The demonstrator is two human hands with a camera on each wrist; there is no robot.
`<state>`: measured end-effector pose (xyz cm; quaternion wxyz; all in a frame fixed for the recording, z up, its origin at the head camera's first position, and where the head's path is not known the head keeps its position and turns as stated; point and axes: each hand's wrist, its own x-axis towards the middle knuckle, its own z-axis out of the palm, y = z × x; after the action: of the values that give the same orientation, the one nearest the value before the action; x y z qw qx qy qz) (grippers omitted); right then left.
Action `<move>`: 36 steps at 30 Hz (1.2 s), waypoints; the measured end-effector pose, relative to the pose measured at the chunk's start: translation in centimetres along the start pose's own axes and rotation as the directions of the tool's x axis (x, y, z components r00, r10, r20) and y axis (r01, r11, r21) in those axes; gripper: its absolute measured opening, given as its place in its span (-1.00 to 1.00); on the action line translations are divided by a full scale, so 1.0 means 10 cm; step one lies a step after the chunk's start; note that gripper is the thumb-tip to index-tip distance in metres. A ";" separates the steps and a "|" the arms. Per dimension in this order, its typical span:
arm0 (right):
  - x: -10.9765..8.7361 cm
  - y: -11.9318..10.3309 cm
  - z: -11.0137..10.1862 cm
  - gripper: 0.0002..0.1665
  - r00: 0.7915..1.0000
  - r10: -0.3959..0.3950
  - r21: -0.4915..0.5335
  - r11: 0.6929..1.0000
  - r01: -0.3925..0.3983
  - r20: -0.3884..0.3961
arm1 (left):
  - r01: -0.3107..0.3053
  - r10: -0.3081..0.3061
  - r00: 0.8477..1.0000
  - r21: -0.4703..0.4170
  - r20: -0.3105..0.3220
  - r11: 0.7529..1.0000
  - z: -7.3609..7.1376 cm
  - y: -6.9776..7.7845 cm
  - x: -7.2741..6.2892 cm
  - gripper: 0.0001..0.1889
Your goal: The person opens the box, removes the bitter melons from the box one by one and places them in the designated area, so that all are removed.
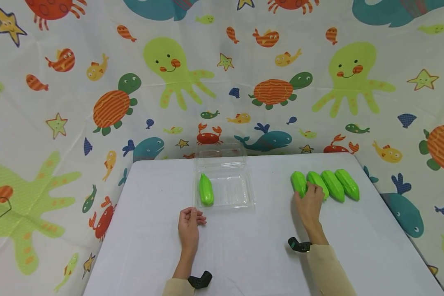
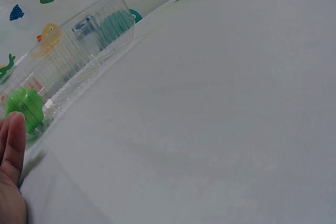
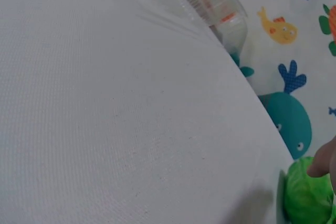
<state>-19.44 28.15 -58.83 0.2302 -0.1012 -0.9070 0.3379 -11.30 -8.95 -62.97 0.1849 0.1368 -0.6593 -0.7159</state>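
Observation:
A clear plastic clamshell box (image 1: 231, 205) stands with its lid raised at the table's far side. Inside, on the left, lies one green ridged gourd (image 1: 206, 191), pointed at its far end. My left hand (image 1: 189, 222) is at the box's front left corner, fingers loosely bent and holding nothing; whether it touches the rim is unclear. To the right, several similar gourds (image 1: 333, 186) lie side by side. My right hand (image 1: 311, 205) is over the left end of that row, thumb and fingers gripping the leftmost gourd (image 1: 298, 181). A fingertip rests on green in the right wrist view.
A white-covered table (image 1: 251, 250) lies under everything. Behind it and at both sides hangs a cloth (image 1: 192, 123) printed with sea animals. Each wrist carries a black camera mount (image 1: 299, 245).

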 end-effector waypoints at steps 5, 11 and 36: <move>0.01 -0.03 -0.01 -0.38 0.998 -0.045 -0.002 0.999 0.045 -0.048 | 0.001 -0.001 1.000 -0.011 0.005 1.000 0.00 0.00 0.00 -0.68; 0.02 -0.09 -0.03 -0.39 0.999 -0.028 0.016 0.999 0.028 -0.032 | 0.002 -0.002 1.000 0.003 -0.003 1.000 0.00 0.00 -0.01 -0.71; -0.01 -0.30 0.03 -0.40 0.994 -0.090 0.131 0.987 0.097 -0.064 | 0.029 -0.029 1.000 -0.001 -0.004 1.000 0.01 0.04 -0.02 -0.71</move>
<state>-19.54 25.71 -57.08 0.2783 -0.0527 -0.8789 0.3838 -11.12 -8.75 -62.58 0.1757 0.1475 -0.6565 -0.7186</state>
